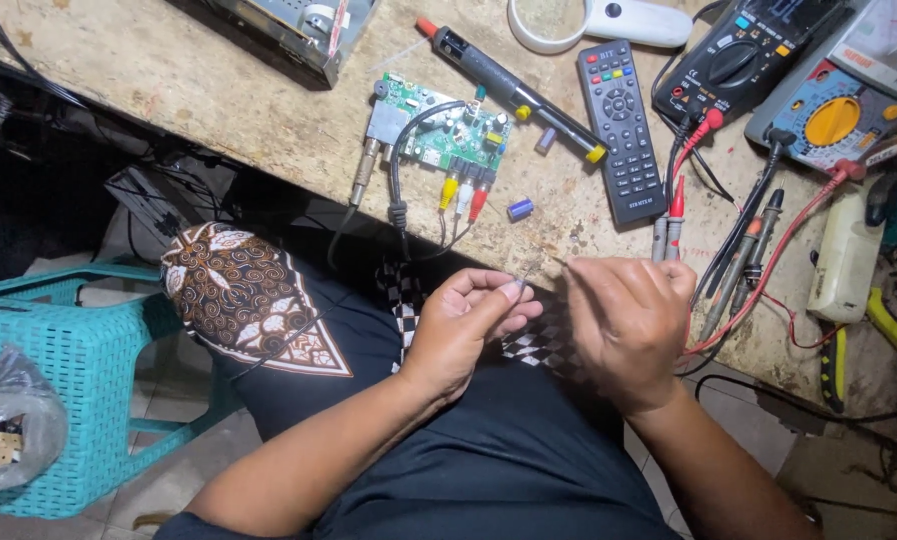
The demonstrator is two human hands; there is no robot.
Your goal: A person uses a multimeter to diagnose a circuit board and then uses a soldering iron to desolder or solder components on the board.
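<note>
My left hand hovers over my lap near the bench edge, thumb and forefinger pinched on a tiny part with thin wire leads. Just to its right, my right hand has its fingers curled toward the same small part; whether it grips the leads cannot be told. Above both hands on the worn wooden bench lies a green circuit board with yellow, white and red plugs and a black cable attached. A small blue capacitor rests by the bench edge.
A black soldering iron, a black remote, a magnifier, two multimeters with red and black probes, and yellow-handled pliers crowd the bench. A teal plastic stool stands at left.
</note>
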